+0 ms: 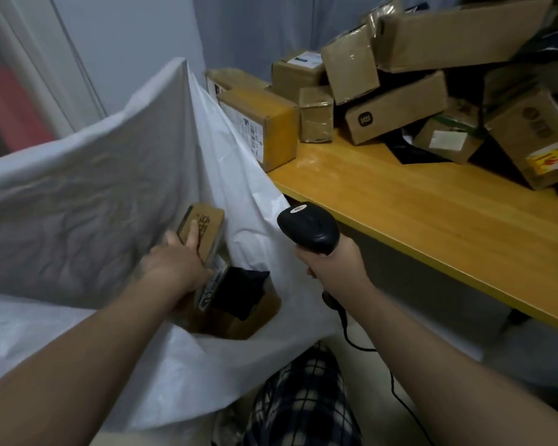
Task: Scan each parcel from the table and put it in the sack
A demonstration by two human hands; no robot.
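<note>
parcel held over the open sack, scanner in the other hand

head view: a yellow wooden table [416,201] runs along the right side, its near stretch bare, with a pale grey wall behind it. a heap of brown cardboard boxes [400,101] is stacked loosely on its far end, several of them tilted and leaning on one another. a yellower box [271,123] with a white label stands at the table's left corner, touching the sack. the white plastic sack [94,175] fills the left half of the view, its mouth pulled wide and its far edge standing up high. more cardboard [239,326] and a black packet [239,291] lie inside it, low down. checked cloth [303,397] shows at the bottom centre.

the parcel [203,233] is a small brown carton with dark print on its upper face and a white barcode label on the end nearest the camera. it is tilted, inside the sack's mouth, just above the things already there.

the left hand [174,262] grips this parcel from the left, fingers curled round it and one finger laid on the printed face. the right hand [332,268] is closed round the handle of a black scanner [310,228], held upright beside the table's edge, and a black cable [351,336] hangs from below the hand.
</note>
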